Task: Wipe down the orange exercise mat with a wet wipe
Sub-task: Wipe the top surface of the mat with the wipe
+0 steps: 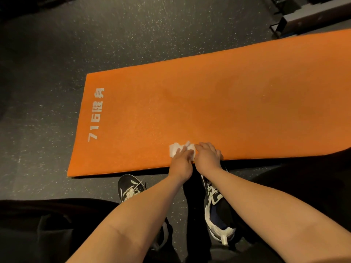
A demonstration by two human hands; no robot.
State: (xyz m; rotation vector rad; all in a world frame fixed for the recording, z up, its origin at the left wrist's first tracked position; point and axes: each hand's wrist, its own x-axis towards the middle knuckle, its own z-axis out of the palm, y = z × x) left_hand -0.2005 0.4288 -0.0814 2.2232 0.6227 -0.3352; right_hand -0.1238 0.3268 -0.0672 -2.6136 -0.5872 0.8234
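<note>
The orange exercise mat [209, 103] lies flat on the dark floor, with white lettering near its left end. A crumpled white wet wipe [175, 148] sits on the mat close to its near edge. My left hand [181, 162] lies on the wipe, fingers over its near part. My right hand [208, 155] is right beside it, fingertips touching the wipe's right end, palm down on the mat edge. How tightly the fingers curl is hard to see.
Speckled black rubber floor [95, 44] surrounds the mat. My two black-and-white sneakers [131, 188] stand just in front of the mat's near edge. A dark metal frame with a grey box [296, 18] stands at the far right corner.
</note>
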